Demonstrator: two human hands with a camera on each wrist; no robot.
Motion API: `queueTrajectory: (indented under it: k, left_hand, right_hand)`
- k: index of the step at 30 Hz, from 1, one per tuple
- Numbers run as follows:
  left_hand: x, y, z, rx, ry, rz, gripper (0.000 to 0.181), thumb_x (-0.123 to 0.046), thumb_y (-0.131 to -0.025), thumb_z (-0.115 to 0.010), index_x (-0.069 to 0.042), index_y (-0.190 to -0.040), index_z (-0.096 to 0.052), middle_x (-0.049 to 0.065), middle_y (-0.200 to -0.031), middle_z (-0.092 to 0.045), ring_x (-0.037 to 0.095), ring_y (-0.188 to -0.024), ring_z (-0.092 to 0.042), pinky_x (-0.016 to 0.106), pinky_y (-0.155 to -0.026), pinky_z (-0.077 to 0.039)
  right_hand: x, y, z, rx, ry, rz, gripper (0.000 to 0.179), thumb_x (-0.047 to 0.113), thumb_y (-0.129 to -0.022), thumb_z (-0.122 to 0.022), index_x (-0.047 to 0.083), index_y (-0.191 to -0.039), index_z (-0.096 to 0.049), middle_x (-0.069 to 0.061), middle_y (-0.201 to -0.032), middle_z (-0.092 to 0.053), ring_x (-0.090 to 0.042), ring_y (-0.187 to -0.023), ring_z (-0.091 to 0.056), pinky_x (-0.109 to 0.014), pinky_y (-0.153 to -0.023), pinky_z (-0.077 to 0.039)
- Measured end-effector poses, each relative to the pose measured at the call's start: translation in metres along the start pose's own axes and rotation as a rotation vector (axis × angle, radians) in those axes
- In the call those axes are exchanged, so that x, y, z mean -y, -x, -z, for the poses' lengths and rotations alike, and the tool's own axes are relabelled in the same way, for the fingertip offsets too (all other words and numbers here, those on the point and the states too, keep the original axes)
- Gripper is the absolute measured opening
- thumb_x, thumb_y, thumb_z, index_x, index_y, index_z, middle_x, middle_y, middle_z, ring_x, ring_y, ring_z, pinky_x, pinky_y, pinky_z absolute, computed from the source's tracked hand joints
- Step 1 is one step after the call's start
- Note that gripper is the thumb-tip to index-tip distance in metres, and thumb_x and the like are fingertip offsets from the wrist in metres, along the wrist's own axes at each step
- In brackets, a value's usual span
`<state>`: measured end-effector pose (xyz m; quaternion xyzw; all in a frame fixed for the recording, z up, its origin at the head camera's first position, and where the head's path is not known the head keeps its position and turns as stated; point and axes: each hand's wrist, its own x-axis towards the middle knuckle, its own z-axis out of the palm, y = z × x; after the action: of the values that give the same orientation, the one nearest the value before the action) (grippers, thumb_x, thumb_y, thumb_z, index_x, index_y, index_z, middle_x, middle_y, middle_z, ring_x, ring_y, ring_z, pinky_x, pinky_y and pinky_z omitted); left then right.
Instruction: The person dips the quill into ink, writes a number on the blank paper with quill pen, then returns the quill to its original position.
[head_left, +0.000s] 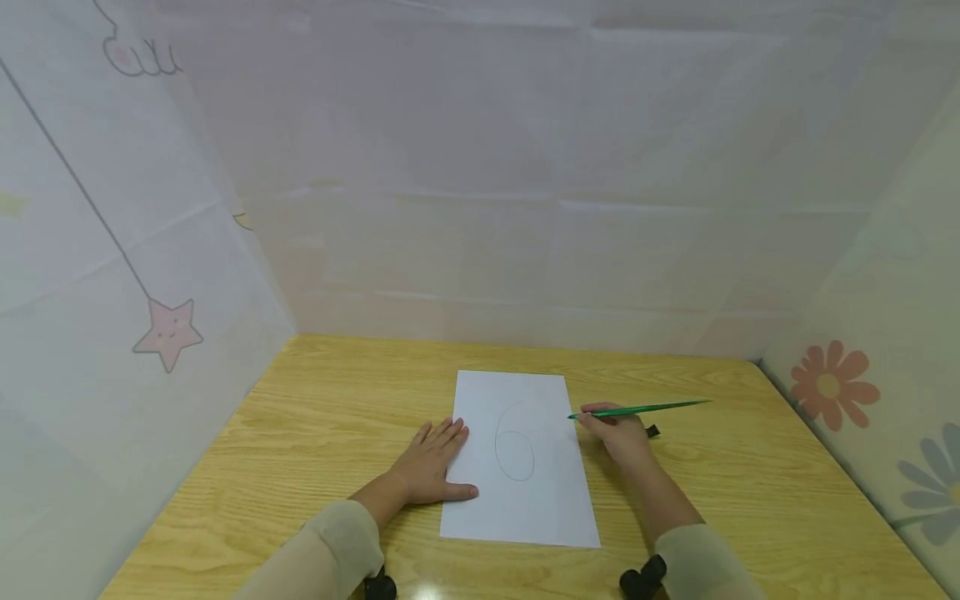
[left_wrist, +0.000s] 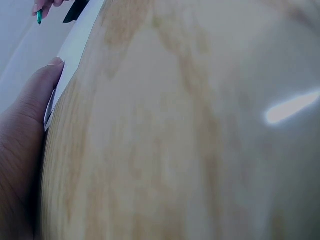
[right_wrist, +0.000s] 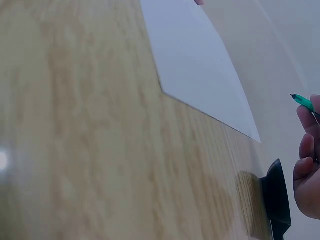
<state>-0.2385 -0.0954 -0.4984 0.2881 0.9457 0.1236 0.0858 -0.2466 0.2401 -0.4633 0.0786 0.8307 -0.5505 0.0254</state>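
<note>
A sheet of white paper point(head_left: 555, 508) lies on the wooden table with a large thin "6" point(head_left: 514, 456) drawn on it. My left hand point(head_left: 427, 471) rests on the paper's left edge, fingers spread and thumb stretched across it. In the left wrist view, the thumb point(left_wrist: 42, 92) lies along the paper point(left_wrist: 75, 55). Beside the paper's right edge, my right hand point(head_left: 618, 437) pinches a green pen point(head_left: 645, 409) with a long tapering tail. The pen's dark tip shows in the right wrist view, where the pen point(right_wrist: 302, 102) points away from the fingers point(right_wrist: 306, 120).
A small black object point(head_left: 652, 431), its kind unclear, sits just behind the right hand. Black wrist devices point(head_left: 643, 577) show near both sleeves. Pale printed sheets point(head_left: 525, 250) stand along the back and both sides of the table point(head_left: 315, 400).
</note>
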Motion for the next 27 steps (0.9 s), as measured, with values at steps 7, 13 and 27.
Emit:
queueTrajectory:
  k: [7, 13, 27]
  left_hand:
    - [0.0, 0.0, 0.0, 0.003, -0.006, 0.001, 0.1, -0.071, -0.085, -0.054, -0.009, -0.157, -0.022, 0.006, -0.165, -0.017, 0.025, -0.154, -0.012, 0.051, -0.124, -0.007]
    - [0.001, -0.001, -0.001, 0.006, -0.011, 0.002, 0.1, -0.071, -0.085, -0.054, -0.009, -0.157, -0.022, 0.007, -0.165, -0.017, 0.025, -0.154, -0.012, 0.052, -0.124, -0.008]
    - [0.002, -0.001, -0.002, 0.004, -0.008, 0.002, 0.1, -0.071, -0.085, -0.054, -0.009, -0.157, -0.022, 0.007, -0.165, -0.017, 0.025, -0.154, -0.012, 0.052, -0.124, -0.008]
  right_hand:
    - [-0.006, 0.0, 0.01, -0.006, 0.021, 0.009, 0.05, 0.038, -0.095, -0.064, 0.003, -0.13, -0.06, -0.014, -0.132, -0.061, -0.025, -0.122, -0.056, -0.024, -0.092, -0.05]
    - [-0.012, 0.001, 0.018, -0.012, 0.036, 0.021, 0.051, 0.039, -0.094, -0.064, 0.002, -0.13, -0.06, -0.016, -0.135, -0.058, -0.03, -0.127, -0.052, -0.032, -0.101, -0.045]
    - [-0.017, 0.006, 0.037, -0.058, 0.087, 0.01, 0.05, 0.04, -0.096, -0.062, 0.003, -0.129, -0.061, -0.018, -0.137, -0.057, -0.031, -0.128, -0.051, -0.029, -0.097, -0.044]
